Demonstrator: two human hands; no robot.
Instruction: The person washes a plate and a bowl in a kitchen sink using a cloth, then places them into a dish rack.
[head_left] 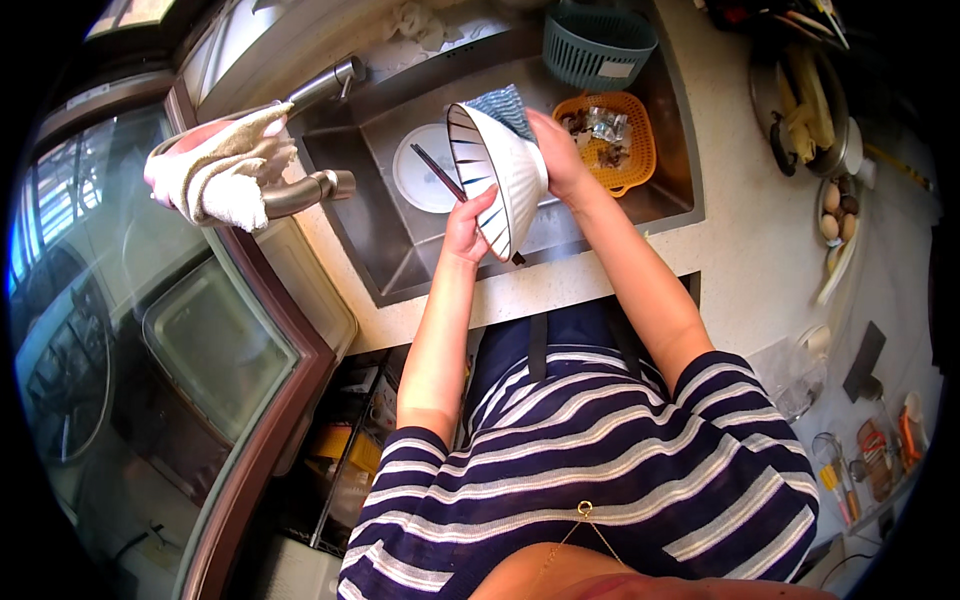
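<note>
The left hand (pixel 468 228) has its fingers clamped on a tilted white bowl (pixel 515 190), dark chopsticks (pixel 436 170) jutting beside the thumb. The right hand (pixel 562 160) meets a blue cloth (pixel 503 108) against the bowl, its fingers mostly hidden, their grip unclear. Beneath, the sink (pixel 365 150) holds a white plate (pixel 415 188) and an orange basket (pixel 637 172).
</note>
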